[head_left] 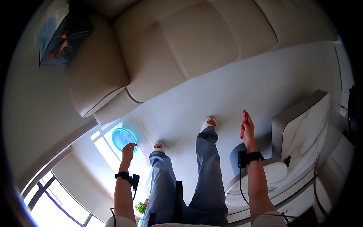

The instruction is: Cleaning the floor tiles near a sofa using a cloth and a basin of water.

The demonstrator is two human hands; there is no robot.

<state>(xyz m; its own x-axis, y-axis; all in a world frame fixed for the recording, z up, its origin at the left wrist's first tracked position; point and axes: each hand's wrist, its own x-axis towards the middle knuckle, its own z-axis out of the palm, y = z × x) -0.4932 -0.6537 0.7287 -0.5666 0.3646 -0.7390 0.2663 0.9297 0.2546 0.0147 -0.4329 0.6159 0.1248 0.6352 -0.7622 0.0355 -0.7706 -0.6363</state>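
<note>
In the head view my right hand (248,128) holds a folded red cloth (243,124) along its palm side, over the floor beside a marble-patterned table. My left hand (129,149) is raised with its fingers bent, in front of the near rim of a light blue plastic basin (114,138) in the picture. Nothing shows in the left hand; whether its fingertips touch each other is hard to tell. Inside the basin a small pinkish patch is visible, too small to name. Both wrists carry black straps with small cabled boxes.
A beige sofa (198,37) spans the far side, with a dark bag (61,42) behind its left end. The marble-patterned table (305,124) stands at the right. At the lower left are a window (59,201) and a green plant (140,207). My slippered feet are on the pale floor.
</note>
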